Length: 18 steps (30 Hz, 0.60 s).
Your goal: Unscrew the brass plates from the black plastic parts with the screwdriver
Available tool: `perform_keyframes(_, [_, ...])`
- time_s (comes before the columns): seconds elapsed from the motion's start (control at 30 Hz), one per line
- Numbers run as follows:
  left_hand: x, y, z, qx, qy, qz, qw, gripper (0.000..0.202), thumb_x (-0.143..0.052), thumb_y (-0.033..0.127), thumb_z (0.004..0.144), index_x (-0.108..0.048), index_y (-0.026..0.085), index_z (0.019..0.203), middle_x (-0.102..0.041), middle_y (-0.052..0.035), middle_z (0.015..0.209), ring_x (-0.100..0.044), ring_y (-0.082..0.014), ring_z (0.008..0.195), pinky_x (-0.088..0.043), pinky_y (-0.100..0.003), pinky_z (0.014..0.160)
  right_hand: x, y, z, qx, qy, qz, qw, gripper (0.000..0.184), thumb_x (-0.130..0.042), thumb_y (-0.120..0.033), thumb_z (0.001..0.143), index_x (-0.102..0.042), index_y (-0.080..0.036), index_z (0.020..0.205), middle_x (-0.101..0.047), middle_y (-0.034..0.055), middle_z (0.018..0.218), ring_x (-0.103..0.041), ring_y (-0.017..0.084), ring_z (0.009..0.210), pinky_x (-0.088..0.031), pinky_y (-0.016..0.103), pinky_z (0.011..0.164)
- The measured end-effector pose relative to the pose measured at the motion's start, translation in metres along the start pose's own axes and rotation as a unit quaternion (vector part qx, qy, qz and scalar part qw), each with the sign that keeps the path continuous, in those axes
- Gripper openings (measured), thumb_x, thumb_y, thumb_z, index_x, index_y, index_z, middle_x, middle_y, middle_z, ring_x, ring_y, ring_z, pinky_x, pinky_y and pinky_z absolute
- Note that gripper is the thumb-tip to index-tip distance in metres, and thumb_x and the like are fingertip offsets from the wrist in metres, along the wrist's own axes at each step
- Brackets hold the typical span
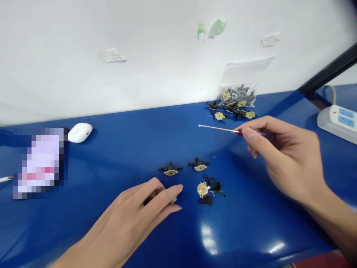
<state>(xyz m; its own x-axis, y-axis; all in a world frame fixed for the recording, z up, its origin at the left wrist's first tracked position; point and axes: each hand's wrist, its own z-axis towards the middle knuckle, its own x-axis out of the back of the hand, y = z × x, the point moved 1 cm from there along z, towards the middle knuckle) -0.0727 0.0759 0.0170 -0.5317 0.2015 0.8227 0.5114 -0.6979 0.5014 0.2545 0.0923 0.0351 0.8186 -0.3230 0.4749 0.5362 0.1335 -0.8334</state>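
Note:
My right hand [287, 156] is closed around the handle of a slim screwdriver [220, 129], whose shaft points left above the table. Over the table's front middle, my left hand [139, 208] curls its fingers around a small black part with a yellowish disc [174, 200], mostly hidden by them. Just beyond it stand two similar black parts with discs, one black part [170, 169] left of another black part [199, 164]. To the right lie a loose yellowish disc [202, 189], a black ring-shaped housing [215, 185], a small black piece [205, 200] and tiny screws [212, 193].
Against the wall, a clear plastic bag [242, 80] holds several similar parts, with more parts [219, 115] in front. On the left are a blurred-out phone [41, 160] and a white earbud case [80, 132]. A power strip [338, 123] sits at right on the blue table [119, 149].

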Motion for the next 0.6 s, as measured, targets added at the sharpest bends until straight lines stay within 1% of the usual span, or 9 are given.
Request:
perform_keyframes(0.1, [0.001,0.001,-0.003,0.011,-0.042,-0.032,0.999,0.034,-0.049,0.026,0.121,-0.071,0.028,0.147,-0.074,-0.0049,0.109,-0.076,-0.0148,0.078,-0.062,-0.025,0.069,0.002,-0.001,0.004,0.007,0.006,0.069,0.998,0.009,-0.079,-0.036,0.103,-0.086,-0.030,0.102,-0.065,0.0000,0.075,-0.053,0.018,0.063,-0.040,0.038,0.060])
perform_keyframes(0.2, [0.002,0.003,-0.003,0.041,-0.062,-0.046,0.996,0.028,-0.057,0.031,0.119,-0.072,0.028,0.143,-0.071,-0.0040,0.112,-0.073,-0.0142,0.076,-0.060,-0.026,0.069,0.002,-0.004,0.006,-0.004,-0.009,0.142,0.990,0.009,-0.080,-0.029,0.101,-0.088,-0.032,0.103,-0.062,-0.0001,0.071,-0.051,0.017,0.059,-0.038,0.038,0.058])
perform_keyframes(0.27, [0.002,0.002,-0.003,0.054,-0.061,-0.052,0.995,0.026,-0.064,0.032,0.116,-0.073,0.030,0.140,-0.071,-0.0025,0.113,-0.072,-0.0135,0.075,-0.060,-0.026,0.069,0.001,-0.014,0.004,-0.019,-0.028,0.160,0.987,0.010,-0.083,-0.029,0.099,-0.089,-0.033,0.106,-0.060,-0.0010,0.068,-0.050,0.017,0.059,-0.038,0.037,0.057])
perform_keyframes(0.33, [0.001,0.001,-0.004,0.063,-0.053,-0.066,0.994,0.024,-0.066,0.029,0.115,-0.074,0.032,0.137,-0.072,-0.0011,0.111,-0.071,-0.0132,0.075,-0.059,-0.025,0.070,-0.004,-0.029,-0.001,-0.029,-0.056,0.157,0.986,0.011,-0.084,-0.036,0.100,-0.089,-0.033,0.109,-0.063,-0.0006,0.070,-0.054,0.017,0.062,-0.042,0.035,0.059])
perform_keyframes(0.37, [0.000,0.000,-0.004,0.067,-0.050,-0.076,0.994,0.024,-0.066,0.029,0.115,-0.075,0.032,0.136,-0.073,-0.0004,0.108,-0.071,-0.0129,0.074,-0.058,-0.025,0.069,-0.008,-0.038,-0.004,-0.030,-0.083,0.164,0.983,0.014,-0.079,-0.041,0.105,-0.089,-0.032,0.107,-0.068,0.0010,0.076,-0.057,0.017,0.064,-0.044,0.034,0.057])
perform_keyframes(0.43, [0.000,-0.001,-0.003,0.078,-0.044,-0.093,0.992,0.022,-0.068,0.031,0.114,-0.075,0.032,0.135,-0.073,0.0012,0.102,-0.067,-0.0122,0.068,-0.055,-0.024,0.063,-0.017,-0.053,-0.010,-0.037,-0.130,0.166,0.977,0.032,-0.065,-0.045,0.113,-0.088,-0.028,0.097,-0.071,0.0027,0.079,-0.062,0.017,0.066,-0.048,0.032,0.056])
perform_keyframes(0.47, [0.000,0.000,-0.003,0.082,-0.041,-0.098,0.991,0.021,-0.069,0.033,0.114,-0.076,0.032,0.134,-0.072,0.0021,0.098,-0.064,-0.0118,0.065,-0.052,-0.024,0.060,-0.023,-0.059,-0.012,-0.027,-0.133,0.162,0.977,0.034,-0.065,-0.045,0.113,-0.085,-0.027,0.092,-0.068,0.0009,0.075,-0.058,0.015,0.060,-0.048,0.031,0.054])
perform_keyframes(0.53, [0.001,0.001,-0.001,0.090,-0.041,-0.106,0.989,0.017,-0.072,0.033,0.112,-0.077,0.031,0.129,-0.069,0.0036,0.091,-0.059,-0.0113,0.061,-0.049,-0.023,0.056,-0.032,-0.065,-0.016,0.010,-0.124,0.131,0.984,0.037,-0.061,-0.040,0.116,-0.080,-0.026,0.087,-0.067,-0.0001,0.075,-0.058,0.013,0.061,-0.049,0.029,0.055])
perform_keyframes(0.6, [0.001,0.002,0.000,0.098,-0.044,-0.118,0.987,0.013,-0.074,0.031,0.111,-0.079,0.031,0.123,-0.068,0.0040,0.089,-0.058,-0.0108,0.062,-0.048,-0.022,0.055,-0.037,-0.064,-0.017,0.037,-0.105,0.116,0.987,0.035,-0.065,-0.040,0.114,-0.076,-0.026,0.084,-0.067,-0.0016,0.074,-0.057,0.011,0.060,-0.048,0.027,0.054])
